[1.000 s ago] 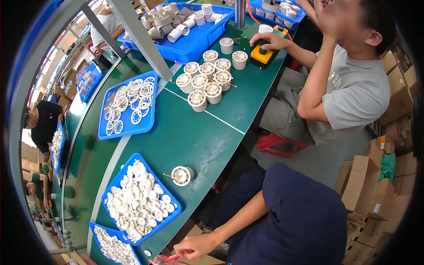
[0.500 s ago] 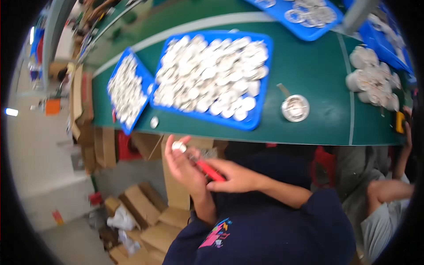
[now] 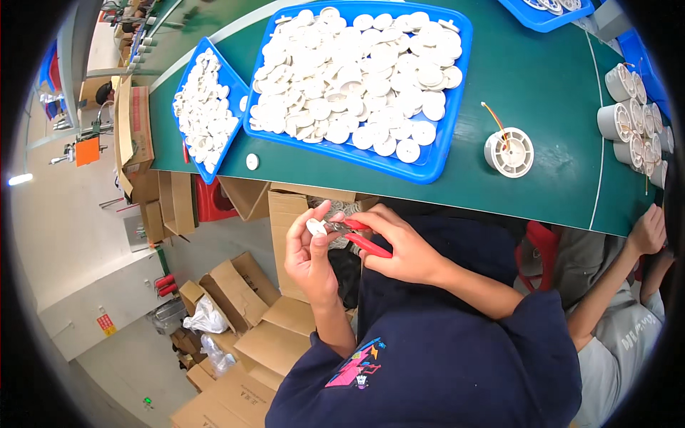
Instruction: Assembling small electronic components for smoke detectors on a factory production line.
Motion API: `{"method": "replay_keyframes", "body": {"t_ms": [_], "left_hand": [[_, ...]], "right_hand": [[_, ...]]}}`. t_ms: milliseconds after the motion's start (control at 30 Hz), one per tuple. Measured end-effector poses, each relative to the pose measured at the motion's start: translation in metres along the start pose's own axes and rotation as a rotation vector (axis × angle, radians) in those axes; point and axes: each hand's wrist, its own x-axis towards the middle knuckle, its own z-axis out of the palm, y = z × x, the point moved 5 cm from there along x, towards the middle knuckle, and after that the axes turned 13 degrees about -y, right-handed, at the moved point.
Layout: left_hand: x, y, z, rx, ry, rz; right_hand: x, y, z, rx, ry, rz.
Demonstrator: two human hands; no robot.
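Between the fingers and thumb of my left hand [image 3: 307,262] is a small round white plastic part [image 3: 315,227]. My right hand [image 3: 412,251] grips red-handled pliers [image 3: 369,245], whose handles are spread apart. Their metal jaws reach the edge of the white part; whether they bite on it is too small to tell. Both hands are in front of the table's near edge. Beyond them, a large blue tray [image 3: 438,155] is heaped with white discs. A narrower blue tray [image 3: 233,80] of small white parts lies to its left. One loose white part [image 3: 252,161] rests on the table.
On the green table [image 3: 542,78], a white round housing with wires [image 3: 511,153] stands right of the large tray. Several white cylinders [image 3: 619,121] are grouped at the far right, near a co-worker's hand [image 3: 648,230]. Open cardboard boxes [image 3: 275,335] fill the floor at lower left.
The pliers' jaws have come up to the white part, and their handles are now spread. My right hand has risen and shifted right. The view has shifted, and a co-worker's arm shows more.
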Motion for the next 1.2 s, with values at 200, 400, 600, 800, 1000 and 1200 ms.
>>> {"method": "replay_keyframes", "body": {"t_ms": [200,400,600,800,1000,1200], "left_hand": [[0.004,0.000,0.008,-0.011,-0.020,0.014],[0.003,0.001,0.011,0.008,-0.043,0.007],[-0.001,-0.002,0.015,0.020,-0.056,-0.011],[0.000,-0.003,0.016,-0.001,-0.040,-0.027],[-0.003,-0.004,0.015,0.019,-0.022,-0.049],[-0.006,-0.036,-0.007,0.009,0.057,-0.193]], "right_hand": [[-0.003,0.005,-0.004,0.032,0.007,0.042],[-0.006,0.010,-0.005,0.056,0.005,0.048],[-0.007,0.013,-0.001,0.132,-0.001,0.051],[-0.008,0.014,-0.001,0.159,0.005,0.055],[-0.009,0.016,0.002,0.159,0.032,0.050],[0.001,0.045,0.019,0.051,0.014,0.219]]}}
